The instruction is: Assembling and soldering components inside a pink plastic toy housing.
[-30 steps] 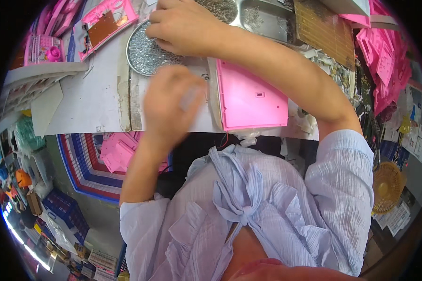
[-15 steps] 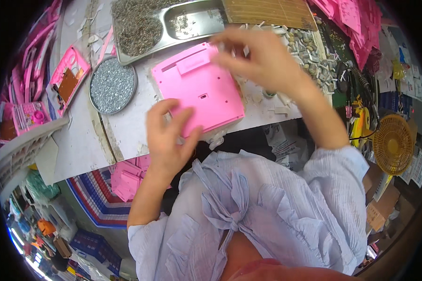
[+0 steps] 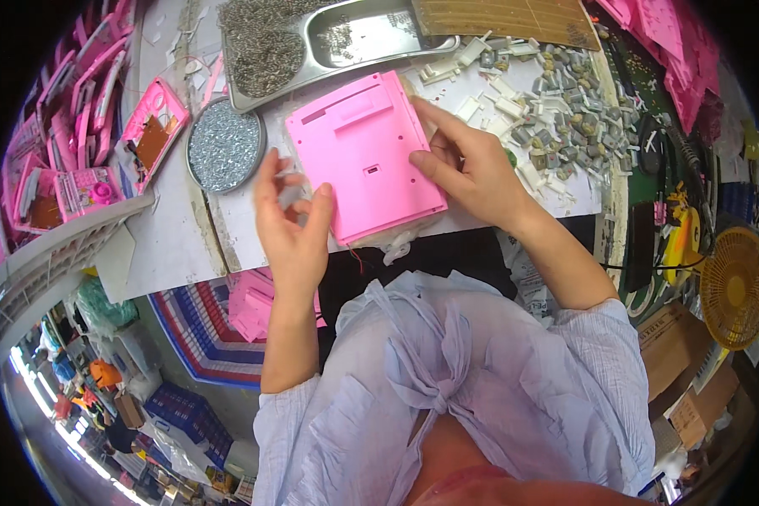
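Observation:
A flat pink plastic casing (image 3: pixel 354 185) lies on a pale pad at the near edge of the table. Its upper face has a raised rectangular part, a slot, several small holes and a small rectangular opening. My left hand (image 3: pixel 291 232) is at its left side, the thumb against the edge and the other fingers spread apart, holding nothing. At the right side my right hand (image 3: pixel 476 173) grips the casing's edge, thumb on the top face and index finger along the side. The right hand's other fingertips are partly hidden.
Left stands a round dish (image 3: pixel 225 145) of small metal screws. Behind the casing is a steel tray (image 3: pixel 312 74) with small metal parts. Grey and white small parts (image 3: pixel 557 110) lie at right. Pink casings (image 3: pixel 156 126) crowd the left side. A yellow fan (image 3: pixel 732 288) stands far right.
My right hand has come down from above the casing's far corner to its right edge. My left hand has shifted off the casing's face to its left edge.

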The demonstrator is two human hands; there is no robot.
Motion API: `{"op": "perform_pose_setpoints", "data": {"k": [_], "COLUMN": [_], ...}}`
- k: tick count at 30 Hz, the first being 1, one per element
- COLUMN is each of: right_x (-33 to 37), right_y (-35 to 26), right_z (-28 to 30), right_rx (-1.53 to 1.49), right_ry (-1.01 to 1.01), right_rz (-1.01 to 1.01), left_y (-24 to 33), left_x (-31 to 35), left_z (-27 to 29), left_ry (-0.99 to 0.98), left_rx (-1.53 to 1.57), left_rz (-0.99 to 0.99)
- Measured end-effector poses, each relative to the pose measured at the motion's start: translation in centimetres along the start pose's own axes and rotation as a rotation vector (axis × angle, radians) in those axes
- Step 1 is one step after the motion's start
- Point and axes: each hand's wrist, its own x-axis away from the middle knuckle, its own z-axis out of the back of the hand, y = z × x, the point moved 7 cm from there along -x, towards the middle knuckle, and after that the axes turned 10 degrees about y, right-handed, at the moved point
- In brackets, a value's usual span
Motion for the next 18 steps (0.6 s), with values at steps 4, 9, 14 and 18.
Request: {"op": "perform_pose_setpoints", "data": {"k": [4, 9, 14, 18], "right_x": [-0.6, -1.1, -1.5, -1.5], "right_y": [-1.2, -1.5, -2.1, -2.0], "right_z": [-0.1, -0.3, -0.6, -0.8], "right_rx": [0.159, 0.266, 0.289, 0.299], "right_ry": [-0.027, -0.058, -0.089, -0.085], "right_rz": [0.089, 0.098, 0.08, 0.118], "left_y": [-1.3, 0.0, 0.5, 1.3], "left_x": [0.0, -0.4, 0.0, 0.1], "left_z": [0.0, 0.2, 0.5, 0.6], "left_ry": [-0.127, -0.23, -0.266, -0.257], "left_rx": [0.031, 0.042, 0.125, 0.225], "left_rz": [0.111, 0.142, 0.127, 0.17]}}
